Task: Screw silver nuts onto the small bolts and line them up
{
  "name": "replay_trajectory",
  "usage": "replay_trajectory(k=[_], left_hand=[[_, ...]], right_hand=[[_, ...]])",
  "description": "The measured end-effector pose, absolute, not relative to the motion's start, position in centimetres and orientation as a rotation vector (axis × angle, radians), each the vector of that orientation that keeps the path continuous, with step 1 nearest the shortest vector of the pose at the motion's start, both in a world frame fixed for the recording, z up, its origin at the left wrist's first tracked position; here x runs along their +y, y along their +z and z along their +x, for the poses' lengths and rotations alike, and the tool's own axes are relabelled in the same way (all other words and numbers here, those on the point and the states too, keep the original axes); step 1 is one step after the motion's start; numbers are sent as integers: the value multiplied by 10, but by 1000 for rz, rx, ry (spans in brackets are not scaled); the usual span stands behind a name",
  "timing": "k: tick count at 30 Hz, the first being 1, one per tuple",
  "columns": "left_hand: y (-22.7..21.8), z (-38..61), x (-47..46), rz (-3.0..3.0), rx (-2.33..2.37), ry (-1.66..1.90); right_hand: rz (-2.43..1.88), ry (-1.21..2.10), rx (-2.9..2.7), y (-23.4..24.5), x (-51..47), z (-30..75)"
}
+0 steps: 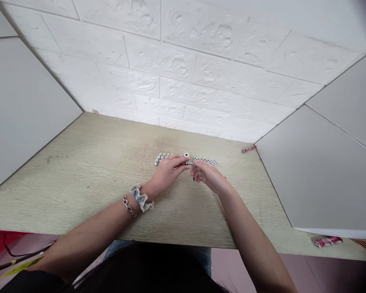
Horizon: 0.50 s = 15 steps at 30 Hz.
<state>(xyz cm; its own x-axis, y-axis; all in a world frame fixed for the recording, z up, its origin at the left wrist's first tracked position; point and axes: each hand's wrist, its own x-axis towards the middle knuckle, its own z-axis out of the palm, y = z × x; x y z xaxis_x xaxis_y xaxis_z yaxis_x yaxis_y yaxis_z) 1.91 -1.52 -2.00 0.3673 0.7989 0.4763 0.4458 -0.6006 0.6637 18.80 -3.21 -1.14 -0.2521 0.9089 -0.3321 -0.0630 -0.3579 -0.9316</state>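
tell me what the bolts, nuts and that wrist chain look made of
The short silvery bolts look like plated or stainless steel, going by their pale metallic sheen. The small silver nuts show the same bright finish, though they are too small to tell which. The chunky silver link bracelet looks like polished steel, its links glinting, but plated base metal is possible.

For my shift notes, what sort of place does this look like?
Probably a small bench-assembly workstation: a laminate desk closed in by grey partition panels, with a row of metal bolts and a row of nuts laid out on it.
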Motion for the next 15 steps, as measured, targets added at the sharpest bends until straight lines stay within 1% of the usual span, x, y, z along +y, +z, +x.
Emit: replay_trajectory(k=[4,7,9,12,13,15], left_hand=[[-17,19,-15,2157,1122,1123],[-14,18,-16,2126,1147,1122],[-13,18,-16,2109,1152,1123],[-13,19,-16,2101,1150,1131],[-14,19,-16,2106,1148,1132],[-15,19,-16,2120,1144,1133]], right_hand=[[-1245,1594,-1181,-13,-30,190],[-1315,1461,-1316,-11,-26,199],[-1459,1246,-1428,-8,-23,212],[-1830,646,-1533,-6,-17,243],[-1933,501,-1555,-6,-15,255],[-2095,368,-1580,-10,-12,277]])
